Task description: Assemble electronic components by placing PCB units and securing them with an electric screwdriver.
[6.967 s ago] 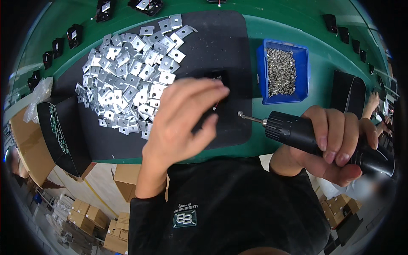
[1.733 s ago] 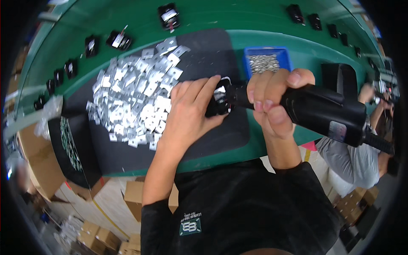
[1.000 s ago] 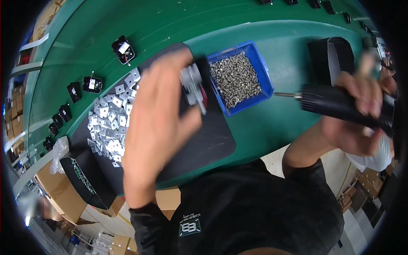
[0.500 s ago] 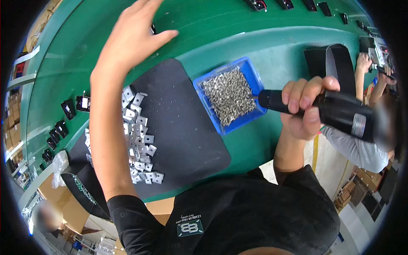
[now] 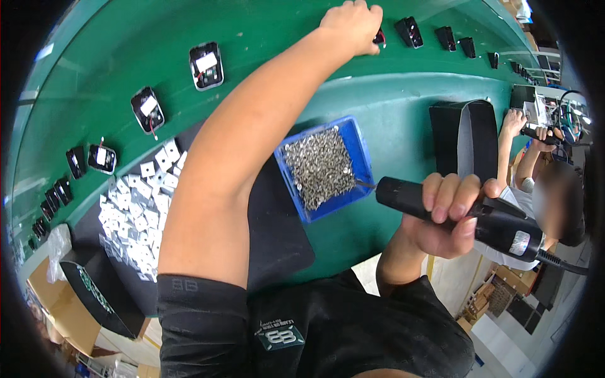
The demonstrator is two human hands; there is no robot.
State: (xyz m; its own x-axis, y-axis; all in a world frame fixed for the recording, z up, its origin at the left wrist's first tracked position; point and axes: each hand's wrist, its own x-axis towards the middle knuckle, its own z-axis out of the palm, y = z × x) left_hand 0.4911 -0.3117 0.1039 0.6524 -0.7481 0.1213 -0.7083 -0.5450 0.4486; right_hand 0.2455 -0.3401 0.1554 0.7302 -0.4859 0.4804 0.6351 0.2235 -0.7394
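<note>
My right hand [image 5: 444, 217] is wrapped round a black corded electric screwdriver [image 5: 510, 230]. Its thin bit points left, with the tip at the right edge of the screws [image 5: 320, 165] heaped in a blue bin [image 5: 304, 217]. At the far side of the bench, my left arm stretches across to a small black housing [image 5: 379, 38] with a red wire. My left hand [image 5: 354, 26] is closed over this housing, which its fingers mostly hide. Under and beside that arm, many white-silver metal brackets [image 5: 135, 211] lie in a pile on a dark mat [image 5: 277, 242].
Open black housings [image 5: 207, 66] stand in a row along the green surface, left and far right. A black open box [image 5: 463, 140] stands right of the bin; another black box [image 5: 104, 296] holds circuit boards at lower left. A co-worker's hands [image 5: 515, 123] work at the right.
My left hand has swung right along the far side and gone from spread fingers to closed on a housing. The screwdriver sits slightly lower, its bit still by the screws. The view has shifted.
</note>
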